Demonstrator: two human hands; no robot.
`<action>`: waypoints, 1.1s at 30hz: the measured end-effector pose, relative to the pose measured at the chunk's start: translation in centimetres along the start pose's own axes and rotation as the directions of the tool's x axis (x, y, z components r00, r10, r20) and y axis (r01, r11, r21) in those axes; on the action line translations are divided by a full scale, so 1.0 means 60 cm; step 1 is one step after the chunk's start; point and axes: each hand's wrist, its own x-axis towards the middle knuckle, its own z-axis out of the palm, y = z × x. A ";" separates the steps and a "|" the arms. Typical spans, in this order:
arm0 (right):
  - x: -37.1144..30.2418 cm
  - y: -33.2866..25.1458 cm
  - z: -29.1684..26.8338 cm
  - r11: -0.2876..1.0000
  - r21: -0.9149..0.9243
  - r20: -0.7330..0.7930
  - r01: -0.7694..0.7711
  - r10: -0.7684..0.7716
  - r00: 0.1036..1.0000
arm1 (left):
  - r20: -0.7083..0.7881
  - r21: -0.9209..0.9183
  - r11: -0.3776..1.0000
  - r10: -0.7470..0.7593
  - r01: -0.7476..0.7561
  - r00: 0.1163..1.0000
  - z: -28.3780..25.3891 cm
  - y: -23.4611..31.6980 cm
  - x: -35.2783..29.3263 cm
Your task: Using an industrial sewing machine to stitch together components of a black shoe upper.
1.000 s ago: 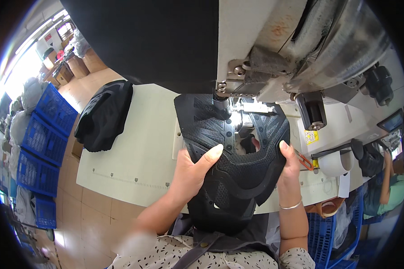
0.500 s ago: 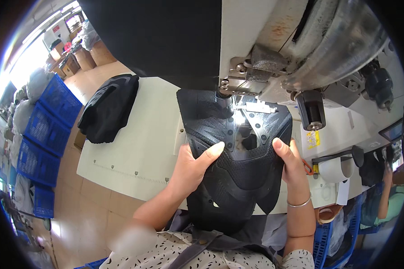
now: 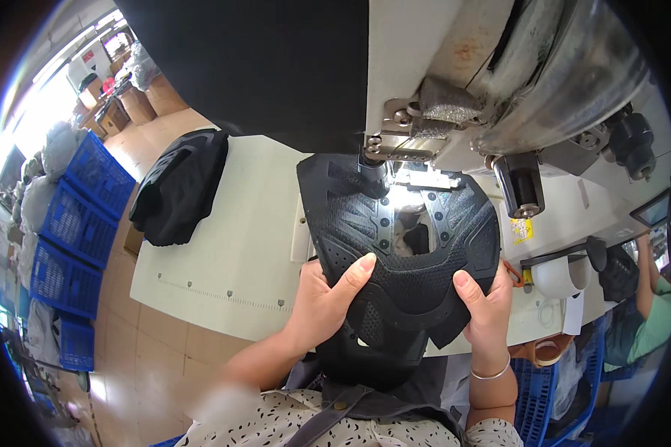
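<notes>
Two bare hands hold a wide black shoe upper of embossed, mesh-like material in the head view, the only one here. It lies over the pale, curved-edged worktable, its far end beneath the grey-white sewing machine head and its near part reaching past the table's front edge. The left hand grasps the piece's left side and the right hand its right side, each thumb pressing on top; the fingers underneath are mostly hidden, so how tightly they clench cannot be told. The material looks light and pliable, probably stiffer along the glossy overlays and the dotted strips flanking the central opening, and softer in the mesh. Its textured face should not be very slippery. The broad side panels seem the best hold, with thumbs flat and fingers supporting below; pulling on the narrow strips could distort the opening. Left of it, well apart, a pile of folded black pieces rests on the table; orange-handled snips lie just beside the right hand.
</notes>
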 end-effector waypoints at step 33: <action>0.017 0.013 -0.001 0.998 0.053 -0.016 0.019 -0.018 1.000 | -0.091 -0.073 0.997 -0.027 0.021 0.995 0.006 -0.001 0.023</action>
